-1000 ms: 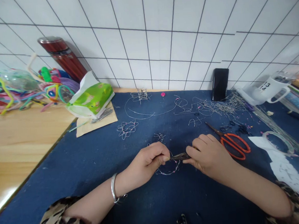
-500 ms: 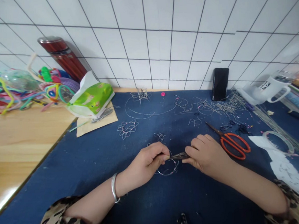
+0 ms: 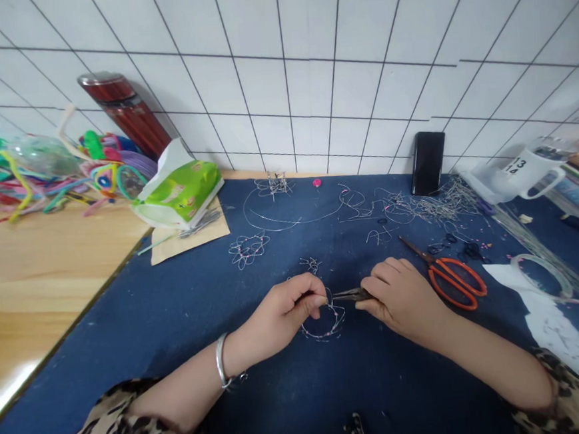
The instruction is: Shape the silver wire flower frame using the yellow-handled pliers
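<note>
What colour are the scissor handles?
Orange-red; the scissor handles show best in the head view, the only one here.

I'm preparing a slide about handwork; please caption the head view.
The left hand pinches a beaded wire ring as the right hand holds pliers close to it; orange-handled scissors lie nearby.

My dark blue work surface was strewn with bits.
The orange-handled scissors lay on it, and beyond them sat a tangled heap of wire and an upright black phone. Right of the scissors I had a white paper and, farther back, a bundle of straight wires. To their left lay a small wire cluster, then a flower-shaped beaded ring, then a brown sheet. Far left of the scissors, a pale wooden top carried my jumble of colourful fuzzy stems.
</note>
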Tool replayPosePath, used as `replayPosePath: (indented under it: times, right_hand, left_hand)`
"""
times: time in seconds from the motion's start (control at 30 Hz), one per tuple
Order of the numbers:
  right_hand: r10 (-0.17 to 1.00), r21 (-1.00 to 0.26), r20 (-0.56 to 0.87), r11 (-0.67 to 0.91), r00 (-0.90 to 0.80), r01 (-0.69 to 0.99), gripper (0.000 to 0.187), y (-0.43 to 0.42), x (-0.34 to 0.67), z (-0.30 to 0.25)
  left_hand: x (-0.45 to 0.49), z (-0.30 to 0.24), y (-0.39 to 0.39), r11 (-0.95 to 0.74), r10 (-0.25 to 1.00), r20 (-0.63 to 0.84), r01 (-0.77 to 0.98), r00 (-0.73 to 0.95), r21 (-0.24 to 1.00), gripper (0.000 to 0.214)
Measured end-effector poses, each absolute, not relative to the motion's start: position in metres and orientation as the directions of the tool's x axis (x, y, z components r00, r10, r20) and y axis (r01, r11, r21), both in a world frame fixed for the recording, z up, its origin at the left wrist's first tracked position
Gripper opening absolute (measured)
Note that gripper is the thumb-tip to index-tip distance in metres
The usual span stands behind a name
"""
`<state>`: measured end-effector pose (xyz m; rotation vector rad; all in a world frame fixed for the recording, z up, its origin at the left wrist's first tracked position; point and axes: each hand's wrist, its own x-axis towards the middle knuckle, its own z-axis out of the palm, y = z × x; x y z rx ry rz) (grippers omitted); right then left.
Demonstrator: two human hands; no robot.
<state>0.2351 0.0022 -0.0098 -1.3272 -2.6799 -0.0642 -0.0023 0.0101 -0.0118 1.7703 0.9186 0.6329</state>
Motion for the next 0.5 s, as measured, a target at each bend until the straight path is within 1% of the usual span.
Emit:
replayPosePath:
  times: [0.07, 0.2, 0.37, 0.5]
  right_hand:
    - [0.794, -0.047, 0.153, 0.601, -0.589, 0.798, 0.036, 0.0025, 0.2361, -0.0101]
    - [0.781, -0.064, 0.182, 0.616, -0.598, 0.785, 0.037, 0.0012, 0.2357, -0.0098]
    - [0.764, -0.053, 0.222, 0.631, -0.606, 0.774, 0.037, -0.0014, 0.2337, -0.0089]
    - [0.754, -0.021, 0.233, 0.635, -0.614, 0.772, 0.036, -0.0037, 0.2321, -0.0074]
  left_hand:
    - [-0.0026, -0.012, 0.0103, -0.178, 0.819, -0.009, 0.27, 0.573, 0.946, 0.014]
    - [-0.0038, -0.0135, 0.0112, -0.142, 0.818, 0.013, 0.179, 0.575, 0.974, 0.014]
    - [-0.0045, -0.0148, 0.012, -0.079, 0.808, 0.014, 0.084, 0.589, 0.993, 0.013]
    - [-0.0039, -0.0139, 0.0118, -0.063, 0.801, 0.005, 0.075, 0.598, 0.995, 0.013]
